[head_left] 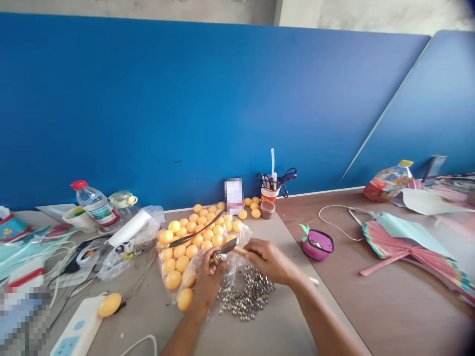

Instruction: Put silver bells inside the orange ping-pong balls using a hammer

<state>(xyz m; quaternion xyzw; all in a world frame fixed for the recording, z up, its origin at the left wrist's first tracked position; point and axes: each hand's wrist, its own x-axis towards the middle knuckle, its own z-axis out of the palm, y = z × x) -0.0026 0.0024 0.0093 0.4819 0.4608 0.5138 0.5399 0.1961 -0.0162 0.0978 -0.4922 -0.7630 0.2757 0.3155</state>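
Note:
My left hand (210, 274) is closed around a shiny silver rounded object (220, 257), held at the fingertips. My right hand (269, 259) grips the pale handle (240, 251) of a tool. The tool's dark, flat head (229, 244) is close above the silver object; whether they touch I cannot tell. Below and between my hands lies a pile of small shiny metal pieces (247, 296), partly hidden by the left hand. Left of them, many orange balls (181, 263) sit in and around a clear plastic bag (189, 272), with a dark strap (196, 233) across the top.
A paper cup of pens (268, 194) and a small brown-lidded tub (267, 209) stand by the blue partition (208, 109). To the right are a purple pouch (318, 245) and a pink fan (408, 252). Bottles, cables and a power strip (77, 329) crowd the left.

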